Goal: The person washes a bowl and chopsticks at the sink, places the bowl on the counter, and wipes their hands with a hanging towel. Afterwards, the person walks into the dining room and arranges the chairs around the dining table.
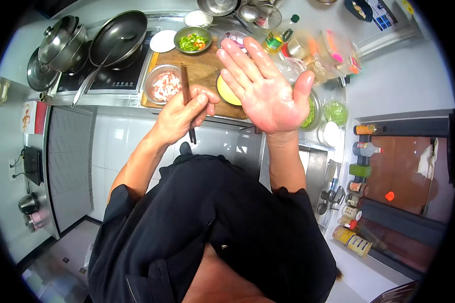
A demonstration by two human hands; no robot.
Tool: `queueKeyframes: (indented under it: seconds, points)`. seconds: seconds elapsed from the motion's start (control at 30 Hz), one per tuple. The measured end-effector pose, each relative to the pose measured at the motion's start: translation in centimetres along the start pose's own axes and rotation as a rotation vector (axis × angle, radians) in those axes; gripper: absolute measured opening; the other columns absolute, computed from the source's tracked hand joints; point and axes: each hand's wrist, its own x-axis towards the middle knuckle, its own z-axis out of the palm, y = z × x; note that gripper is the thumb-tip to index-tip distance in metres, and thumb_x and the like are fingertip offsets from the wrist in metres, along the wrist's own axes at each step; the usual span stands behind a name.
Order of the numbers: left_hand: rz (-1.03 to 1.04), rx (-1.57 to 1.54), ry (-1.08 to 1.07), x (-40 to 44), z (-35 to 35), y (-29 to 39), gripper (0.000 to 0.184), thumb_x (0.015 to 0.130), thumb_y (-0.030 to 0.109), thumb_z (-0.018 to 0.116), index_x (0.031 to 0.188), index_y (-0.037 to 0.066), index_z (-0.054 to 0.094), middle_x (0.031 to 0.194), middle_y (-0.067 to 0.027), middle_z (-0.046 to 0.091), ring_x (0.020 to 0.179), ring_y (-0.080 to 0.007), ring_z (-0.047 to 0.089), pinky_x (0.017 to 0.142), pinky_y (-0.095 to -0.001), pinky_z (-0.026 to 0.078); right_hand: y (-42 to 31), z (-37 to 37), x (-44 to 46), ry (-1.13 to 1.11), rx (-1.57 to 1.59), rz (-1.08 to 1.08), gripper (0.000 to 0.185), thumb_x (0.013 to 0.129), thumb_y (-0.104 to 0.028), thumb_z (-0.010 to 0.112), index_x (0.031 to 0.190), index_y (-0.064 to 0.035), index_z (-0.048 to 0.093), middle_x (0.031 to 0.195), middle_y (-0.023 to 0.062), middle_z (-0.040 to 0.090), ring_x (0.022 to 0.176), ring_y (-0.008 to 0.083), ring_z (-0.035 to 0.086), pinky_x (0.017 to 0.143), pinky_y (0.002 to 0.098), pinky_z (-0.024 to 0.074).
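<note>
In the head view, your left hand [189, 110] sat left of upper centre, fingers curled and clamped around a pair of dark chopsticks [185, 83], while your right hand [269, 98] stood raised to the right of it, palm towards the camera, fingers apart and holding nothing. Both hands looked shiny, so a slip seemed the likeliest trouble: wet or greasy skin could have let the chopsticks slide, and their lower ends showed against the tiled floor [119, 136]. A careless swing of that fist might also have knocked the metal bowl [147, 87] of pale pink pieces [166, 87] just beside it, near the front edge of the wooden board [202, 65] at upper centre. At upper left, a black wok [106, 35] stood on the cooktop [114, 79], its handle [86, 82] jutting past the counter's front, where a passing hip could have caught it. Bottles and jars [360, 170] lined the right of the frame, beside a brownish window [397, 171]
</note>
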Motion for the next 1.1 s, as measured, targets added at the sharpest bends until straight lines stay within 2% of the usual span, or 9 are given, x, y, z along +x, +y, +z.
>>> queueKeyframes:
  seconds: [0.1,0.13,0.2,0.37,0.47,0.63,0.67,0.77,1.1]
  points:
    - [0.032,0.008,-0.081,0.4,-2.6,0.3,0.030,0.096,0.030,0.044,0.102,0.003,0.057,0.078,-0.0020,0.055,0.057,-0.0047,0.042,0.051,-0.0185,0.035,1.7,-0.7,2.1,-0.069,-0.427,0.075,0.085,0.088,-0.063,0.034,0.140,0.0037,0.021,0.142,0.0273,0.026,0.133,0.0373,0.027,0.106,0.0447,0.0268]
    - [0.020,0.013,-0.099,0.4,-3.2,0.4,0.031,0.096,0.031,0.043,0.102,0.003,0.055,0.079,-0.0033,0.055,0.055,-0.0055,0.041,0.048,-0.0182,0.031,2.3,-1.0,2.8,-0.047,-0.648,0.067,0.066,0.092,-0.044,0.046,0.135,0.0039,0.033,0.128,0.0240,0.047,0.118,0.0322,0.048,0.095,0.0379,0.0413]
    - [0.005,0.005,-0.130,0.3,-4.4,0.9,0.029,0.097,0.029,0.043,0.101,0.003,0.057,0.077,-0.0018,0.055,0.055,-0.0048,0.042,0.050,-0.0201,0.036,4.1,-0.1,3.9,0.099,-1.155,0.023,0.047,0.091,-0.022,0.054,0.130,0.0009,0.044,0.111,0.0153,0.059,0.098,0.0230,0.059,0.082,0.0299,0.0474]
    - [-0.017,0.123,-0.163,0.1,-7.2,0.8,0.035,0.097,0.036,0.040,0.089,0.006,0.056,0.071,0.0004,0.053,0.057,-0.0055,0.044,0.051,-0.0212,0.038,7.6,1.8,7.6,-0.156,-1.851,-0.536,0.032,0.074,-0.004,0.064,0.107,-0.0029,0.063,0.084,0.0128,0.061,0.070,0.0256,0.060,0.061,0.0319,0.0479]
    - [-0.029,0.084,-0.194,-0.3,-9.1,-0.2,0.037,0.097,0.038,0.038,0.087,0.006,0.053,0.071,0.0008,0.052,0.058,-0.0062,0.045,0.051,-0.0223,0.038,9.3,1.6,8.6,-0.301,-1.988,-0.467,0.028,0.074,-0.005,0.064,0.102,-0.0030,0.064,0.076,0.0106,0.061,0.066,0.0252,0.060,0.059,0.0335,0.0467]
    - [-0.017,0.170,-0.215,-1.9,-11.7,0.4,0.035,0.098,0.033,0.038,0.095,0.003,0.055,0.076,0.0001,0.053,0.068,-0.0078,0.047,0.063,-0.0224,0.040,10.8,1.5,9.8,-0.240,-1.710,-0.156,0.019,0.079,-0.003,0.062,0.098,-0.0007,0.063,0.070,0.0090,0.061,0.059,0.0173,0.059,0.056,0.0281,0.0457]
    - [0.016,0.157,-0.252,-2.1,-12.1,0.4,0.036,0.098,0.032,0.038,0.100,0.001,0.056,0.075,-0.0001,0.053,0.065,-0.0078,0.047,0.059,-0.0225,0.040,11.0,0.8,9.3,-0.013,-1.476,0.135,0.016,0.083,-0.003,0.060,0.098,0.0004,0.063,0.072,0.0057,0.063,0.061,0.0115,0.059,0.057,0.0253,0.0462]
    - [-0.034,0.219,-0.306,-2.6,-12.7,2.0,0.041,0.098,0.035,0.035,0.101,0.001,0.058,0.072,-0.0009,0.053,0.061,-0.0090,0.047,0.056,-0.0249,0.041,11.4,1.4,10.1,-0.089,-1.122,0.482,0.011,0.087,-0.004,0.057,0.095,0.0010,0.063,0.074,0.0035,0.063,0.065,0.0091,0.059,0.060,0.0219,0.0455]
    - [-0.022,0.353,0.082,-3.5,-13.7,2.5,0.028,0.098,0.026,0.036,0.092,0.005,0.054,0.064,0.0009,0.049,0.053,-0.0073,0.044,0.050,-0.0219,0.038,8.0,-2.5,14.8,0.109,-1.137,0.217,0.018,0.091,-0.016,0.054,0.086,0.0001,0.060,0.064,-0.0006,0.054,0.051,0.0049,0.047,0.048,0.0190,0.0398]
